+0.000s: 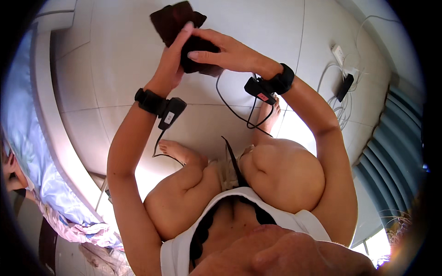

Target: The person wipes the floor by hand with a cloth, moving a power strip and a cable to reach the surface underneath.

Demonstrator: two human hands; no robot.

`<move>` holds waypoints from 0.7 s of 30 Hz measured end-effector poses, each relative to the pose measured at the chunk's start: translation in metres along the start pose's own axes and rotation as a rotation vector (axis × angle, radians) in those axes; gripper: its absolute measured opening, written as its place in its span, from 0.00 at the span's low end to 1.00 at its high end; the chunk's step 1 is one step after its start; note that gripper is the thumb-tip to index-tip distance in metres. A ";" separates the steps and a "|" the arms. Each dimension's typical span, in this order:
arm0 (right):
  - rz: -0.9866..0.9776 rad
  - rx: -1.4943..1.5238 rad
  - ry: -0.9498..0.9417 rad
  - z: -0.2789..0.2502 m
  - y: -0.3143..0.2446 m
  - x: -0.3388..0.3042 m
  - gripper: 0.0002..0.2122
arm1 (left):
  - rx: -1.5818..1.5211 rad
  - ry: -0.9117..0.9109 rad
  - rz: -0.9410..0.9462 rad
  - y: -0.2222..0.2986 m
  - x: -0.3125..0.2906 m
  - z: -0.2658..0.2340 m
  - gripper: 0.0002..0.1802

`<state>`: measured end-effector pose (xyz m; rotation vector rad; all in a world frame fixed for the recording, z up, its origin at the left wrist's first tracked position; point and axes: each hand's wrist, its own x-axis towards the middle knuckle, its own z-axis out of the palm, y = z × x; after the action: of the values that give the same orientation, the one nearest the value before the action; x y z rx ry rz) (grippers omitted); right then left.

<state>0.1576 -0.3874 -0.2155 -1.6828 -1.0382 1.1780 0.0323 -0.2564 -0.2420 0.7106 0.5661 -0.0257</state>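
Observation:
A dark brown, bunched cloth (174, 19) is held out in front of me, above the tiled floor. My left hand (174, 60) grips it from the left side, with the thumb lying over its middle. From the right, my right hand (229, 51) closes on the same cloth, its thumb and fingers pressed across the folds. One part of the cloth sticks out beyond my hands and another bulges below them. Most of my left fingers are hidden behind it. Each wrist wears a black strap with a small cabled box.
To the left stands a bed (46, 115) with a shiny blue sheet and pink fabric at its edge. On the right, a white power strip (338, 54), a black adapter (345, 87) and loose cables lie on the floor, near a blue pleated curtain (391, 147). My bent knees are below.

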 end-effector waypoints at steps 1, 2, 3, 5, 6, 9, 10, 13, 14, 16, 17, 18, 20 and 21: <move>-0.005 0.000 -0.004 -0.006 -0.002 -0.004 0.28 | 0.038 0.064 0.013 0.000 0.000 -0.006 0.29; -0.032 -0.050 0.035 -0.021 0.005 -0.010 0.26 | 0.077 0.121 0.027 0.000 0.003 -0.014 0.23; -0.049 -0.101 0.073 -0.039 0.011 -0.024 0.25 | 0.073 0.116 0.026 0.001 0.002 -0.017 0.23; 0.000 -0.111 0.016 -0.105 0.024 -0.068 0.22 | -0.093 0.130 0.007 0.003 -0.003 -0.017 0.19; -0.034 -0.125 0.066 -0.135 0.037 -0.103 0.20 | -0.111 0.136 -0.007 0.004 -0.006 -0.019 0.17; 0.559 -0.390 0.209 -0.235 0.063 -0.254 0.18 | -0.041 0.205 0.014 0.005 -0.013 -0.024 0.18; 0.758 -0.444 0.214 -0.256 0.066 -0.304 0.18 | -0.032 0.207 0.010 0.003 -0.012 -0.028 0.19; 1.251 -0.554 0.228 -0.300 0.066 -0.466 0.18 | -0.015 0.177 -0.011 -0.005 -0.009 -0.035 0.20; 1.321 -0.572 0.247 -0.303 0.058 -0.493 0.19 | -0.020 0.174 -0.007 -0.006 -0.007 -0.036 0.20; 1.272 -0.616 0.366 -0.301 0.043 -0.506 0.20 | -0.046 0.141 -0.052 -0.003 -0.006 -0.035 0.21; 1.134 -0.624 0.436 -0.289 0.044 -0.487 0.20 | -0.031 0.145 -0.053 0.002 -0.008 -0.031 0.21; 0.931 -0.626 0.515 -0.267 0.050 -0.447 0.21 | -0.048 0.135 -0.056 0.005 -0.007 -0.024 0.22; 0.426 -0.604 0.594 -0.195 0.061 -0.342 0.23 | -0.039 0.101 -0.052 0.000 -0.010 0.015 0.25; 0.154 -0.523 0.550 -0.143 0.071 -0.275 0.28 | -0.039 0.088 -0.050 -0.006 -0.011 0.023 0.25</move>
<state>0.2451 -0.6893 -0.1696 -2.3524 -0.9136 0.4803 0.0328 -0.2768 -0.2258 0.6615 0.6671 -0.0299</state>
